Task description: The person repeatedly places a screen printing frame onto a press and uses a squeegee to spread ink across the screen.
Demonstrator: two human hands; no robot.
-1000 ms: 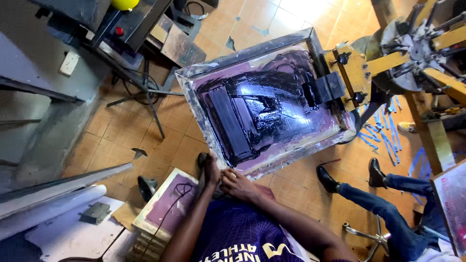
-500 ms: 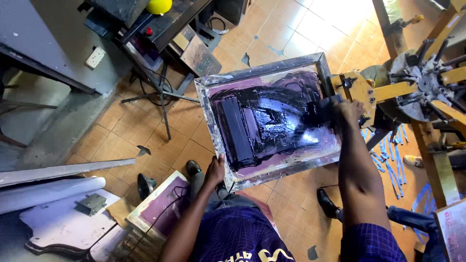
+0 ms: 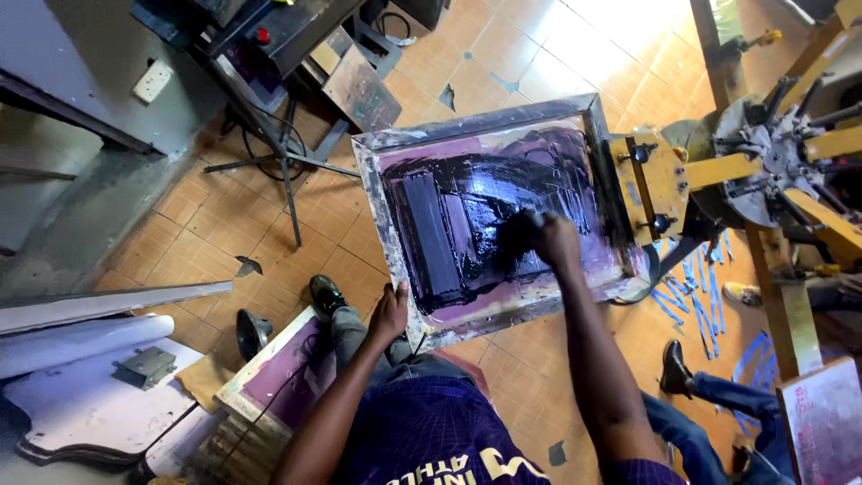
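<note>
While the left hand (image 3: 391,312) clamps onto the near edge of the screen frame (image 3: 382,193), fingers curled over the rim w/ thumb side up, the right arm is stretched way out, nearly straight, across the mesh. Right hand (image 3: 554,241) is closed around something dark and ink-covered (image 3: 519,235) pressed onto the screen, prob a rag or small scraper, can't tell which tbh. Wrist is bent down a bit, knuckles facing the far side.

Screen itself sits tilted in mid-view, smeared w/ thick black ink over a purple emulsion area, and a squeegee (image 3: 431,235) lies flat in the ink toward the left side, well apart from the right hand. Far end of the frame is held in a yellow clamp (image 3: 648,184) on the press carousel (image 3: 779,166).

Other stuff around: another purple screen (image 3: 278,373) lying below the left forearm, a black stand w/ legs and a cable (image 3: 289,166) on the tiled floor (image 3: 224,224), strips of blue tape (image 3: 691,283) on the floor by the press, and someone else's shoe and jeans leg (image 3: 675,370) at lower right.
</note>
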